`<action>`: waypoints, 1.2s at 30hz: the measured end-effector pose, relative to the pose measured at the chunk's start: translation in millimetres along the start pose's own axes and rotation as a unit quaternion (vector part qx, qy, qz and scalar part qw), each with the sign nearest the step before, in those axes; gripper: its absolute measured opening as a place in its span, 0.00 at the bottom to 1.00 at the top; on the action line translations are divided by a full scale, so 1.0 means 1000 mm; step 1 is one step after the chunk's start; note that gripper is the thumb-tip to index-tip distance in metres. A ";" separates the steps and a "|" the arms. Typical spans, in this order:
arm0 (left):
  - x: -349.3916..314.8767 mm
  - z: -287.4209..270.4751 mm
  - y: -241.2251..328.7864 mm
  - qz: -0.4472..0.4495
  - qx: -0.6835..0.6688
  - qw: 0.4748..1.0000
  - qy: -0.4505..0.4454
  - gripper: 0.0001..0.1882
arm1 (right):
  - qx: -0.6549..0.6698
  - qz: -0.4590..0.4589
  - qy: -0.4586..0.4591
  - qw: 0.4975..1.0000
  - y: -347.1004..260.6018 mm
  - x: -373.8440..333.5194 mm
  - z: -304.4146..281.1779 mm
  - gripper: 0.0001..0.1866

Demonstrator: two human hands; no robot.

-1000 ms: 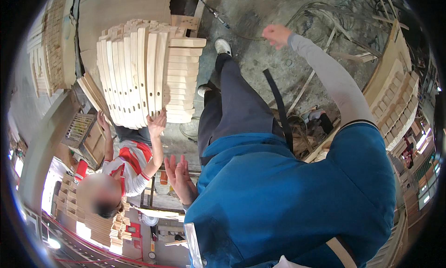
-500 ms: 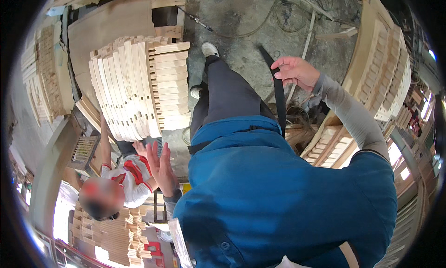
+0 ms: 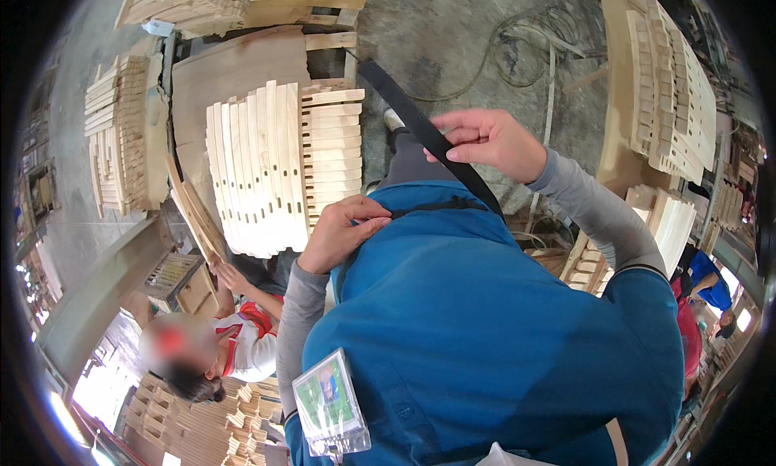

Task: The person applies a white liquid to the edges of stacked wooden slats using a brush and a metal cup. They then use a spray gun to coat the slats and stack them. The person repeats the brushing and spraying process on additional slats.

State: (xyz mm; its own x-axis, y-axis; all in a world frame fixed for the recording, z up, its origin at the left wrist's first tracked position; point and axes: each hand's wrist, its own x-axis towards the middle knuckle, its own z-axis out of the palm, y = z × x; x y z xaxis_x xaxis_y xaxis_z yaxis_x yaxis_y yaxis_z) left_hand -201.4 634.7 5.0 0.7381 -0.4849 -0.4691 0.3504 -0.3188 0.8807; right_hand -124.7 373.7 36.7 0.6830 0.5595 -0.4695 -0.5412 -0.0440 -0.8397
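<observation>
A black strap [image 3: 396, 96] sticks out past my waist, its free end up and to the left over the floor. My right hand [image 3: 508, 145] pinches that strap between thumb and fingers. Against the left side of my waist, my left hand [image 3: 333, 235] is closed, fingertips pressed together at a narrow black band [image 3: 440, 208] that runs across my blue shirt [image 3: 453, 296]. The fingers partly hide how the band is held. Where strap and band meet, near my right hip, is hard to make out.
Ahead on the left stands a stack of slotted wooden slats [image 3: 259, 167]. A co-worker in a white and red shirt [image 3: 250, 345] handles long wooden pieces [image 3: 194, 207] beside it. More wooden parts [image 3: 667, 86] stand at the right. A hose [image 3: 465, 90] lies coiled on the floor.
My left hand has moved from open in the air at the left to closed at my waist. The strap has swung leftward across my front with my right hand. The view has shifted.
</observation>
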 end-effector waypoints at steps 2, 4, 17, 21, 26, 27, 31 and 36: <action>-0.009 -0.005 -0.005 0.005 0.016 1.000 -0.011 0.10 | -0.065 0.015 -0.028 0.997 -0.003 -0.004 0.015 0.17; -0.018 -0.009 -0.014 0.016 0.026 0.999 -0.011 0.11 | -0.119 0.028 -0.036 0.992 -0.003 -0.007 0.034 0.11; -0.048 0.025 -0.027 0.093 0.189 0.968 0.138 0.10 | -0.422 -0.159 -0.042 0.891 0.023 0.000 0.059 0.08; -0.062 0.025 -0.028 0.081 0.128 0.978 0.143 0.12 | -0.399 -0.163 -0.115 0.895 0.041 0.005 0.061 0.08; -0.071 0.031 -0.038 -0.027 -0.009 0.992 0.125 0.11 | -0.414 -0.138 -0.206 0.876 0.059 0.007 0.063 0.09; -0.072 0.033 -0.038 -0.043 -0.051 0.991 0.116 0.10 | -0.412 -0.133 -0.216 0.875 0.059 0.007 0.063 0.09; -0.064 0.041 -0.029 -0.073 -0.113 0.980 0.150 0.10 | -0.415 -0.095 -0.227 0.876 0.055 0.006 0.068 0.10; -0.054 0.058 -0.027 -0.030 -0.162 0.949 0.270 0.09 | -0.318 0.013 -0.189 0.929 0.062 0.014 0.065 0.11</action>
State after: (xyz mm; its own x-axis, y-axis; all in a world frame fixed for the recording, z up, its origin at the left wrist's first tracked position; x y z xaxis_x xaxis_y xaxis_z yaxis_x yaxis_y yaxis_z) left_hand -284.4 622.1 2.7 0.8680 0.0425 -0.4947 0.4959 -0.0235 0.8681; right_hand -181.0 432.4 -3.9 0.3879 0.7964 -0.4640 -0.0741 -0.4749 -0.8769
